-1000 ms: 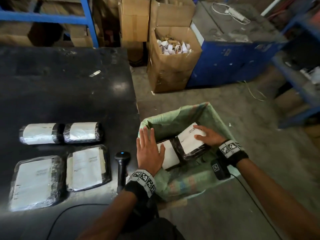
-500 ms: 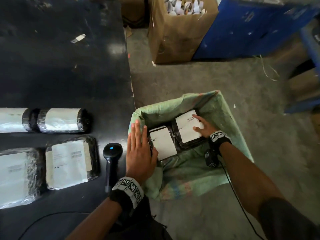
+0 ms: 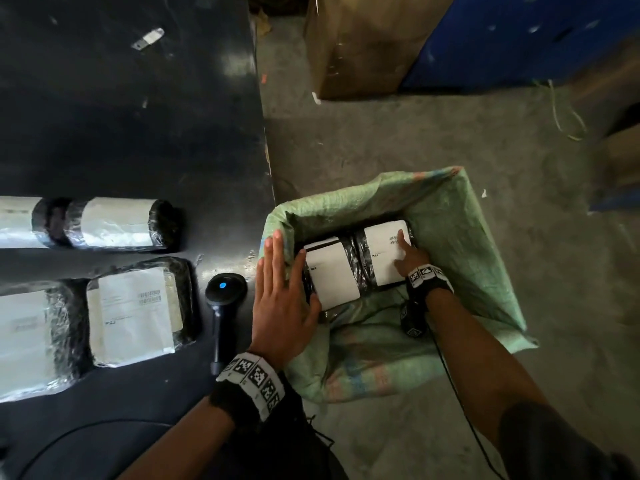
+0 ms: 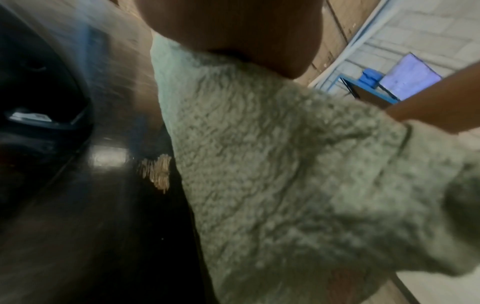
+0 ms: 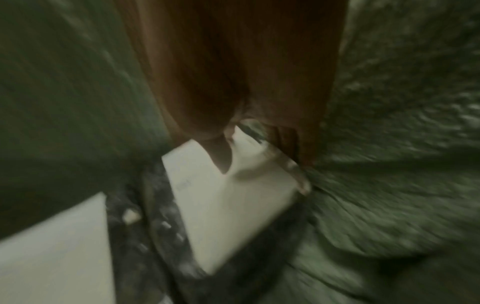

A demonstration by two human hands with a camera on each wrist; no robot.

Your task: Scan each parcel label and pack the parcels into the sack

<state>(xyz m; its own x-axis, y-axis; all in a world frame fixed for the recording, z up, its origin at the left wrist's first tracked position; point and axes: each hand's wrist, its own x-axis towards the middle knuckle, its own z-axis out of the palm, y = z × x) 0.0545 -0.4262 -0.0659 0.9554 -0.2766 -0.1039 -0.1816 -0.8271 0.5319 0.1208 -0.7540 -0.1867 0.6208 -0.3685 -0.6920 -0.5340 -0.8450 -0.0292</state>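
A green woven sack (image 3: 460,244) stands open on the floor against the black table (image 3: 138,116). Two black-wrapped parcels with white labels lie side by side inside it: a left one (image 3: 332,271) and a right one (image 3: 384,251). My right hand (image 3: 407,252) reaches into the sack and presses straight fingers flat on the right parcel's label (image 5: 233,205). My left hand (image 3: 282,271) lies flat on the sack's near-left rim (image 4: 285,164), thumb by the left parcel. A black handheld scanner (image 3: 225,292) with a blue light lies on the table beside that hand.
Several more wrapped parcels lie on the table's left: two rolled ones (image 3: 117,223) at the back and two flat ones (image 3: 135,313) in front. A cardboard box (image 3: 363,46) and a blue cabinet (image 3: 519,36) stand on the concrete floor beyond the sack.
My right hand has pushed the right parcel down into the sack until it lies level beside the left one. My left hand has stayed on the sack's rim. The view has tilted downward.
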